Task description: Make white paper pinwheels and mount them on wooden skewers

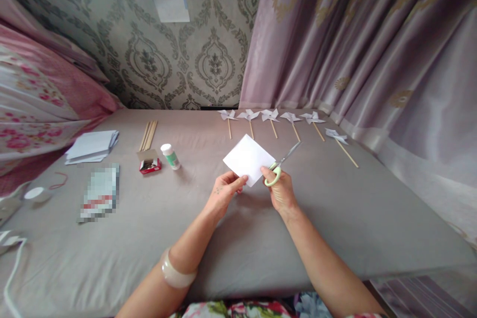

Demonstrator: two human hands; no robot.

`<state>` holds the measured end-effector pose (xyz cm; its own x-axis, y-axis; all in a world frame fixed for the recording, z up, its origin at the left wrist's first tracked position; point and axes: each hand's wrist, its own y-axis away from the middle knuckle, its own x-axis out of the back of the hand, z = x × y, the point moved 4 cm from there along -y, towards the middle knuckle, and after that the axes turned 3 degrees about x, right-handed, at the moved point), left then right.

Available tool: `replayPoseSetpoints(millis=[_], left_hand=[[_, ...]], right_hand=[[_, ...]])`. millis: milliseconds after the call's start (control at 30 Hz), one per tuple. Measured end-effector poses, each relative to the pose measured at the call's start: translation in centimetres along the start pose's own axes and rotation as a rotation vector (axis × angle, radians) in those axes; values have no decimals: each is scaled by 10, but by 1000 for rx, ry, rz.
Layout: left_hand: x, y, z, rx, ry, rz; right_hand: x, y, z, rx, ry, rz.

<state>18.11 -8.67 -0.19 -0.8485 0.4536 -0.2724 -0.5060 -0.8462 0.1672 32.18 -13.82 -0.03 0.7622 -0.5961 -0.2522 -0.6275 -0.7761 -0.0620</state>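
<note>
Paper square [248, 156]: we are holding it above grey cloth [335, 233], left hand [227, 188] pinching its lower-left edge, right hand [280, 191] grasping scissors [278, 176] and the lower-right edge. Risk: with blades [291, 150] so close, a slack pinch could be inviting a nick.

The paper square [246, 154] is plain white, and the scissors [278, 173] beside it have pale green handles. Over there the pinwheels [269, 115] are white on straw-coloured sticks [346, 152]. I see a red box [150, 169], a white-and-green bottle [171, 157], taupe cloth [354, 218], mauve curtains [290, 54] with gold motifs, grey damask wallpaper [214, 62] and pink floral fabric [33, 89].
</note>
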Motion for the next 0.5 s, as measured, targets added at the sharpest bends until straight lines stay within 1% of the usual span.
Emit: replayPoseSetpoints(millis=[100,167,267,367,433,500], left_hand=[[4,-2,4,-36,8,31],[10,-3,8,-61,30,68],[21,-6,15,-105,88,137],[28,-6,21,-139,139,186],[30,-6,24,-150,160,198],[30,-5,25,-156,172,201]], right_hand=[[1,1,-4,5,152,-16],[0,3,-8,-9,302,-102],[-8,11,-10,-38,516,-366],[-18,23,-7,-26,668,-634],[-23,31,-4,-10,730,-764],[-26,37,0,-8,774,-852]])
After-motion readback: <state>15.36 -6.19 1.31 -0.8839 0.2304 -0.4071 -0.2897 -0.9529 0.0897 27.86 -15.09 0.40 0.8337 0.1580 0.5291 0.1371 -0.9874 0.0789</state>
